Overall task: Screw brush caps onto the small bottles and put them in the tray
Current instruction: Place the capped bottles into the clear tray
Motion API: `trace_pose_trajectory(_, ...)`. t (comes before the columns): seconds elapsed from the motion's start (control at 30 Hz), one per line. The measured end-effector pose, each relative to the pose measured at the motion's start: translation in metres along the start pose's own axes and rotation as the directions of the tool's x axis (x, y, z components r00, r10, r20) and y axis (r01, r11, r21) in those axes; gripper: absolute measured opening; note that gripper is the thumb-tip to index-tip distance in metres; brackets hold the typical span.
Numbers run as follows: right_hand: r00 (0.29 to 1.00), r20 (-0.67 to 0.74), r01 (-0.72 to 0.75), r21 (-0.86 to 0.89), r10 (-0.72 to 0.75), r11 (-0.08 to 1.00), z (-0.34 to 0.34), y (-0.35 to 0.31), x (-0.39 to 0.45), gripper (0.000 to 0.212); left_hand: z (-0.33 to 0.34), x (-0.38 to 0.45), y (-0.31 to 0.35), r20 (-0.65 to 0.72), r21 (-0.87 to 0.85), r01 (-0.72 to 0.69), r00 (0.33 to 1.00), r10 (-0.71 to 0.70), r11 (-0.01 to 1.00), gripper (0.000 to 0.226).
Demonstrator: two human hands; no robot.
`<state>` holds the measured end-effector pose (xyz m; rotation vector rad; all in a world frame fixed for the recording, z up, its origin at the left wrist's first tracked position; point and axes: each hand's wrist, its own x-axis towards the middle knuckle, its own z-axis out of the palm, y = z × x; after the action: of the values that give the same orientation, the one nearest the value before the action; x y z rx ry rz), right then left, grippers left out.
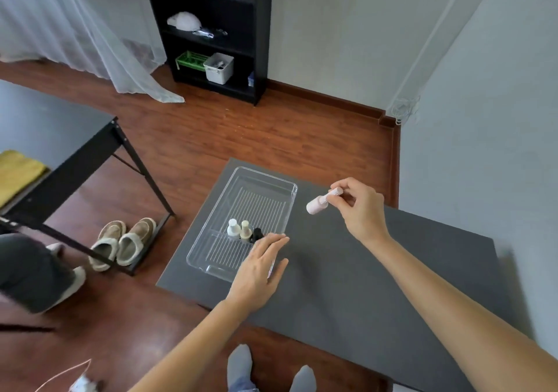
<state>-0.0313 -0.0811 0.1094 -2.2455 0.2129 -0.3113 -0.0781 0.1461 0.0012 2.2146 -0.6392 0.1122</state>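
- Holding a pink bottle (315, 204) by its brush cap (334, 193), the right hand (360, 207) pinches the cap between thumb and fingertips, with the bottle tilted and hanging in the air above the tabletop (377, 271), just beyond the far right corner of the clear tray (290, 191).
- The left hand (261, 266) lies open and flat, gripping nothing, over the tray's near right edge.
- Three capped bottles, white (233, 228), cream (245, 230) and black (256, 234), stand in a row near the tray's middle, the black one close to the left fingertips.
- The cap looks seated; whether it is fully tight cannot be told, so a final twist against the left hand would be prudent.
- Lower the pink bottle upright beside the black one, base first, without knocking the row over.
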Motion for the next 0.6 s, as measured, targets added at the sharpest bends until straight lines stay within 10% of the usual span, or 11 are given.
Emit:
trace_pose_trajectory(0.23, 0.989, 0.118, 0.090, 0.033, -0.093, 0.995, 0.087, -0.058, 0.020, 0.011, -0.062, -0.040, -0.080, -0.006, 0.418, 0.353, 0.922, -0.386, 0.837, 0.066)
trace_pose_trajectory(0.6, 0.900, 0.435, 0.098, -0.126, -0.034, 0.987, 0.187, -0.086, 0.015, 0.020, -0.066, -0.044, -0.105, 0.172, 0.579, 0.279, 0.877, -0.449, 0.766, 0.089)
